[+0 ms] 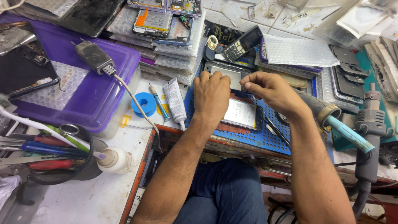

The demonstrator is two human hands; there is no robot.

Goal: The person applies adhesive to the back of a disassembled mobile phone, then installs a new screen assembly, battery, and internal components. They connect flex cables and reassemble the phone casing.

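Lying on the blue perforated mat (257, 139) at the table's front edge, an opened phone (242, 114) sits under both hands. The left hand (211, 93) rests curled, knuckles up, on the phone's upper end, covering part of it. The right hand (269, 89) pinches something small at the phone frame (228, 74) just beyond. A white glue tube (175, 101) lies just left of the mat, a blue tape roll (144, 103) farther left.
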